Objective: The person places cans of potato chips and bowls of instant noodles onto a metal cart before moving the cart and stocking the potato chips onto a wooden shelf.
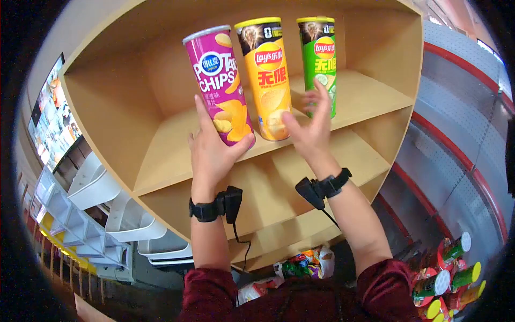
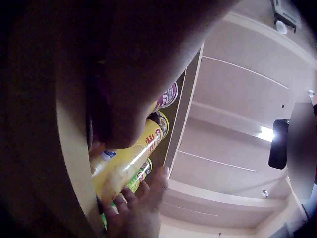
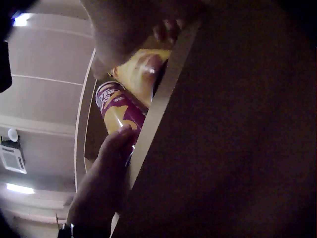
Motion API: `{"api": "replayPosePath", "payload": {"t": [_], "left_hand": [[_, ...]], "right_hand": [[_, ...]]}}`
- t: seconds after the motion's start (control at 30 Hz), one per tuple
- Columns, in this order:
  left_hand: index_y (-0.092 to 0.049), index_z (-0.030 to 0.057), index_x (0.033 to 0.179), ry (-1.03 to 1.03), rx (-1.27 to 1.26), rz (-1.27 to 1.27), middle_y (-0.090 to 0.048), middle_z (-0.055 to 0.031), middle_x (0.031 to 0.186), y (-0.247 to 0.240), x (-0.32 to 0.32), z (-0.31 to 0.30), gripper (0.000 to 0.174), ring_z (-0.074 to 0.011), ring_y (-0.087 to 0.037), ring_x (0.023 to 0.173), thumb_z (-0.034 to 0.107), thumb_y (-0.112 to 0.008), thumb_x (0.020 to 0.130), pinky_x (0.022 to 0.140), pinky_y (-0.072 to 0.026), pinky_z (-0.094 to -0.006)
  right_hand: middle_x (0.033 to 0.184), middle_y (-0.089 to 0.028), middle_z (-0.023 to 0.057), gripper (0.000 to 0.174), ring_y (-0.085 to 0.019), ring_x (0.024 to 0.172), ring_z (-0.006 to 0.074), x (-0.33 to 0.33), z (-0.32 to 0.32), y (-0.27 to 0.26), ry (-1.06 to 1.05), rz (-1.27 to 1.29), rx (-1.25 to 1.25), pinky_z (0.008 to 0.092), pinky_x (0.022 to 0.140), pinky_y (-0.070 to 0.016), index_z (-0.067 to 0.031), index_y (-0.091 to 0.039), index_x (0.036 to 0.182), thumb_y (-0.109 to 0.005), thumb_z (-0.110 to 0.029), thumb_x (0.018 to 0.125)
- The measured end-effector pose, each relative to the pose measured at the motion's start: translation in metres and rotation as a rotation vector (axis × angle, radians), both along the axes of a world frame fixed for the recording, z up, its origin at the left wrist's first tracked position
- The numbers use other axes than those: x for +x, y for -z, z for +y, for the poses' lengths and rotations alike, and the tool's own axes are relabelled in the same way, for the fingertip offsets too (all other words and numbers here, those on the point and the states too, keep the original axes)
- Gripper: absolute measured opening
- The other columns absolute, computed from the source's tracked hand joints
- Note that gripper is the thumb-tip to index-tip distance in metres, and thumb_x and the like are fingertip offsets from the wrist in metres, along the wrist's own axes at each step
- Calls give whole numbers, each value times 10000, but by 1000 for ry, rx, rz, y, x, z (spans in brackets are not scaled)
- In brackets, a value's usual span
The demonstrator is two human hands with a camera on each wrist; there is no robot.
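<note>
Three chip cans stand on the upper shelf in the head view: a purple one (image 1: 217,80), a yellow one (image 1: 264,80) and a green one (image 1: 321,64). My left hand (image 1: 212,150) grips the purple can low down, thumb across its front and fingers along its left side. In front of the green can and by the yellow can's lower right side is my right hand (image 1: 311,123), fingers spread and slightly bent, somewhat blurred; contact with either can is unclear. The right wrist view shows the left thumb on the purple can (image 3: 119,109). The yellow can (image 2: 131,158) leans across the left wrist view.
The wooden shelf unit (image 1: 177,161) has lower levels below the cans. White bins (image 1: 131,222) are at the left, grey racks with red edges (image 1: 456,145) at the right. More cans (image 1: 450,268) stand at the lower right, and colourful packets (image 1: 306,263) lie under the shelf.
</note>
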State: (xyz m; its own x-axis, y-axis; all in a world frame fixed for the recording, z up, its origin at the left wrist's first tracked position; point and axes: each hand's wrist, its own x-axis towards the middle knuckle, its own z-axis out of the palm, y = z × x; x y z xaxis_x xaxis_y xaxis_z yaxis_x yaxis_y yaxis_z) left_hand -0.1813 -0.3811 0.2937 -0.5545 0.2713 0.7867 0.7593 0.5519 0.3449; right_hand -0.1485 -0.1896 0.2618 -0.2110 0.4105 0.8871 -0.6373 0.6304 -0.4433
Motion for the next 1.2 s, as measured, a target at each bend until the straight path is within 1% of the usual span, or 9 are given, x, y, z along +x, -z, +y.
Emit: {"api": "replayPosePath", "payload": {"t": [0.03,0.1,0.27,0.33,0.4,0.5,0.67,0.73,1.2], "left_hand": [[-1,-11,1419,-1,-2,23,-608,-148,1102,0,0,0,1158,-322,-586,1000,421,-747,646,938,-307,-554],[-5,-16,1418,10,11,24,-609,-156,1087,1,-1,-1,1165,-321,-588,986,415,-758,641,927,-322,-529],[-19,-33,1414,52,73,61,-612,-170,1046,2,-2,1,1177,-311,-595,950,386,-785,624,906,-350,-480],[-14,-50,1409,91,126,-101,-509,-199,1195,-1,4,2,1148,-278,-569,1039,172,-798,600,879,-472,-356],[-9,-47,1409,72,106,-74,-510,-200,1195,-1,4,2,1145,-278,-570,1038,167,-796,605,873,-476,-355],[-1,-38,1412,24,58,-18,-511,-200,1197,0,2,1,1139,-276,-575,1034,164,-792,617,861,-485,-351],[8,-10,1420,60,88,-57,-521,-194,1198,3,1,2,1137,-272,-593,1011,171,-787,628,840,-499,-349],[-27,-14,1420,14,84,-24,-613,-166,1053,4,-1,3,1168,-299,-601,954,356,-794,621,907,-355,-455],[-48,-15,1420,33,78,-18,-589,-183,1094,5,-2,1,1147,-309,-587,977,347,-791,624,903,-370,-438]], "right_hand": [[1121,-463,191,949,-472,974,313,1,9,3,4,12,5,401,878,-408,29,-284,1339,-803,-319,624],[1196,-448,210,978,-454,1083,328,4,31,5,603,202,120,422,911,-394,15,-244,1363,-807,-289,623],[1273,-432,242,1054,-458,1157,369,10,63,-5,431,-115,-2,435,891,-421,-22,-113,1414,-792,-255,641],[1271,-452,245,1079,-482,1146,379,13,63,-7,344,-229,-14,441,873,-437,-34,-68,1426,-784,-259,649],[1176,-544,220,1096,-573,1008,375,21,57,-13,286,-480,-76,439,816,-469,-47,-45,1431,-770,-309,653],[1111,-594,188,1101,-604,948,354,17,60,-10,396,-489,-26,430,797,-479,-45,-58,1431,-758,-366,645],[1137,-587,176,1103,-603,970,331,18,63,-9,391,-486,43,410,801,-481,-46,-82,1430,-757,-395,630],[1142,-586,172,1098,-604,974,327,17,66,-7,381,-495,57,404,805,-482,-45,-91,1429,-756,-399,629],[1086,-620,140,1076,-628,927,300,10,68,6,332,-363,147,390,776,-499,-47,-193,1415,-775,-456,607]]}}
